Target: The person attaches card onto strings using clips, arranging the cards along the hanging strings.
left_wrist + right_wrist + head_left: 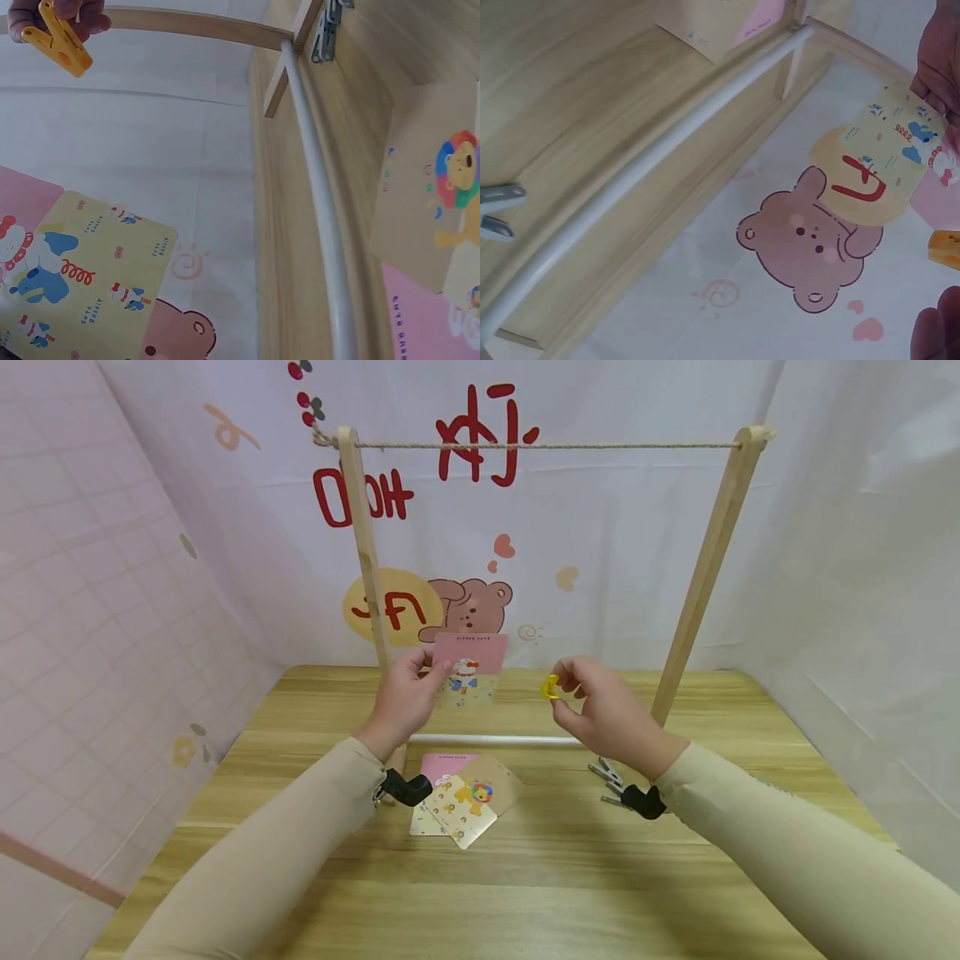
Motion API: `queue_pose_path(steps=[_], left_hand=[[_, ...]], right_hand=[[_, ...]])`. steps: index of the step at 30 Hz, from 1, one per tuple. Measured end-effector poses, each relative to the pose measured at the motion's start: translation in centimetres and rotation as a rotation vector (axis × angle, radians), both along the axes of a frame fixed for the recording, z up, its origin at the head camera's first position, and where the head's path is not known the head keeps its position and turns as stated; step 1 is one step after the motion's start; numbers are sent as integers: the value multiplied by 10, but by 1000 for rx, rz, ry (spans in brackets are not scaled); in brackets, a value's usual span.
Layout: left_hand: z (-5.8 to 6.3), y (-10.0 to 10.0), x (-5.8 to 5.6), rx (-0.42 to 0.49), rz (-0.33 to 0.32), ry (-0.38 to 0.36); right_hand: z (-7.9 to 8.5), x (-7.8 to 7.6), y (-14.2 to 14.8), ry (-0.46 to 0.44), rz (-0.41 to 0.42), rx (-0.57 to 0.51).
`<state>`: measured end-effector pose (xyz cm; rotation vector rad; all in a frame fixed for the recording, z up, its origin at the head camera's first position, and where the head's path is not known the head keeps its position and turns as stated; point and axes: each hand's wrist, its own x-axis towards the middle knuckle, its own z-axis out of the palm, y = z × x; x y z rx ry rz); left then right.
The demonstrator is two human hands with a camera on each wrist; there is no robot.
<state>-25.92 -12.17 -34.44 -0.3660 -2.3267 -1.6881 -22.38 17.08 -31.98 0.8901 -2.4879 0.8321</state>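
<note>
My left hand [407,697] pinches a pink and yellow card [480,653] by its left edge, held up above the table with its printed face toward me. To its right, my right hand [600,706] holds a small yellow clothespin [550,687] between thumb and fingers. The same clothespin [60,41] shows at the top left of the left wrist view. Card and clothespin are apart, both lower than the rope [547,446].
A wooden frame with two posts [708,568] carries the rope, and a white bar [495,740] runs between them low down. Several cards [465,810] overlap on the wooden table [540,877]. Grey metal clips [609,770] lie beneath my right wrist. A printed cloth [630,527] hangs behind.
</note>
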Motion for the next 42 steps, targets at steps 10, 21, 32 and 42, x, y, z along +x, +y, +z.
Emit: queue_pose_path(steps=[10,21,32,42], left_hand=[[16,-1,-3,18,28,14],[28,-5,-6,31,44,31],[38,-5,-10,46,45,73],[54,-2,-11,62,59,99]], right_hand=[[17,-9,-14,55,13,-69],[28,-13,-23,67,52,-173],[42,-17,-33,89,85,-225],[62,-23,-44,90,102,-275]])
